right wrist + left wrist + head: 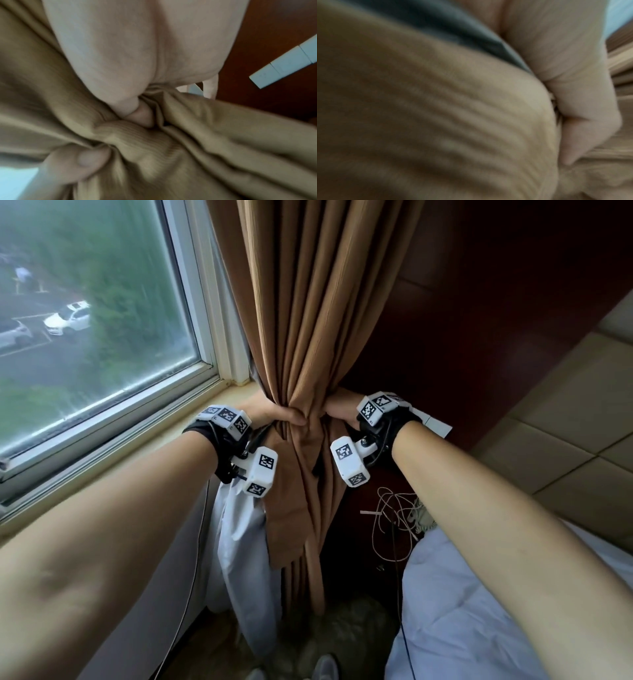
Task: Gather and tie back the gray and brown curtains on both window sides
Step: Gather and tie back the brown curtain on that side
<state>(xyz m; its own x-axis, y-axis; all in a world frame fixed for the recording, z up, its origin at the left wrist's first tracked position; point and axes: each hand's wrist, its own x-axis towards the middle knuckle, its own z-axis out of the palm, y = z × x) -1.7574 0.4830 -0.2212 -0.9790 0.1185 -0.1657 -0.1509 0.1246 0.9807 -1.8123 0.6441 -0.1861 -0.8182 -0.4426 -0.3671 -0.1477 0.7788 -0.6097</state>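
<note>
The brown curtain (pixel 318 313) hangs right of the window, bunched tight at sill height. My left hand (pixel 279 416) grips the bunch from the left, and my right hand (pixel 337 410) grips it from the right. A brown fabric strip (pixel 291 501) hangs down in front below the pinch point. The gray curtain (pixel 239 535) droops beneath my left wrist. In the left wrist view my left hand (pixel 583 108) curls into ribbed brown cloth (pixel 436 121), with gray fabric (pixel 462 33) above. In the right wrist view my right hand (pixel 137 111) digs its fingers into the brown folds (pixel 197 155).
The window (pixel 96 313) and its sill (pixel 164 433) lie to the left. A dark wooden panel (pixel 496 302) with a white switch plate (pixel 436 422) stands behind the curtain. Loose cords (pixel 394 518) hang by the bed (pixel 479 611) at lower right.
</note>
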